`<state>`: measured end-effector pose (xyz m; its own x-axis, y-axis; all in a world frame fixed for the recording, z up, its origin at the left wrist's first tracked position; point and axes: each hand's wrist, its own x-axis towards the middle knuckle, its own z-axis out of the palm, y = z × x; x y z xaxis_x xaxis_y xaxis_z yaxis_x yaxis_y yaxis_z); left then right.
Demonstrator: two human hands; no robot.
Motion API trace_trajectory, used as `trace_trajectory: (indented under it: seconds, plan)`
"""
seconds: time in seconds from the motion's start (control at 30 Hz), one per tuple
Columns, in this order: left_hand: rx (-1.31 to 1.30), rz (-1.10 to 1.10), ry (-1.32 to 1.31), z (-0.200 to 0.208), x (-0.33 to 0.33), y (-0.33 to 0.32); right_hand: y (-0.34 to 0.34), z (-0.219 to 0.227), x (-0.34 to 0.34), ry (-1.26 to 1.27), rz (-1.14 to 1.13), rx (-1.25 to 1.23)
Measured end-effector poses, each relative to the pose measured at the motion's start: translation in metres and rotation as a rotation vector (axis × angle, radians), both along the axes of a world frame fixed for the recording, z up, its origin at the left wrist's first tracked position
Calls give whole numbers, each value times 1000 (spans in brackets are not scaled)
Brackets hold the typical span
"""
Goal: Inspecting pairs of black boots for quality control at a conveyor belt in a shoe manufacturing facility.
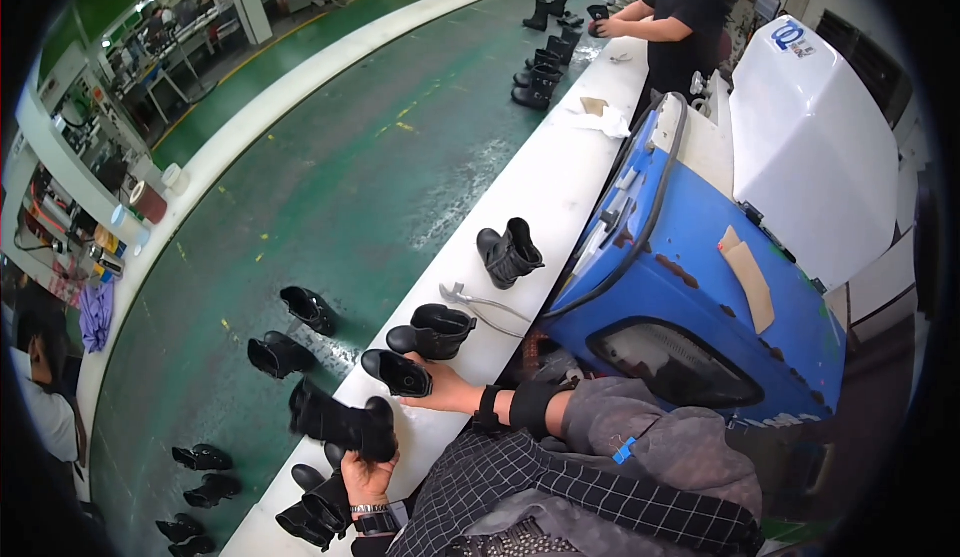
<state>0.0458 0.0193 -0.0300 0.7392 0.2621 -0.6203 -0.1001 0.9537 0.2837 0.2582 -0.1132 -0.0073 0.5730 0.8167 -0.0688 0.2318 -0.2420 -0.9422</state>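
Note:
My left hand grips a short black boot from below, lifting it over the edge of the white ledge with its shaft pointing left. Another black boot is in my right hand; its opening faces up and its toe points left. Just beyond that one, a black boot lies on the ledge, and farther along stands an upright boot. A pair of pincers lies between these two. Beside my left wrist, more black boots are partly hidden by the hand and the lifted boot.
A green conveyor belt carries several black boots. The white ledge runs along it. At my right stands a blue machine with a white hood. A co-worker handles a boot at the far right.

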Motion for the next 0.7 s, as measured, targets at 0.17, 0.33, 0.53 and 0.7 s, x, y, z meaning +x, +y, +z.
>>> trace_trajectory:
  seconds: [0.17,0.33,0.53,0.7]
  plan:
    - [30,100,-194,3,14,2,10,6,-20,108,-72,2]
    - [482,-91,-2,44,16,-4,9,15,-32,112,-36,86]
    - [762,-399,365,75,16,-2,2,18,-41,-122,198,25]
    - [972,-402,417,65,22,-17,11,18,-36,-186,269,89]
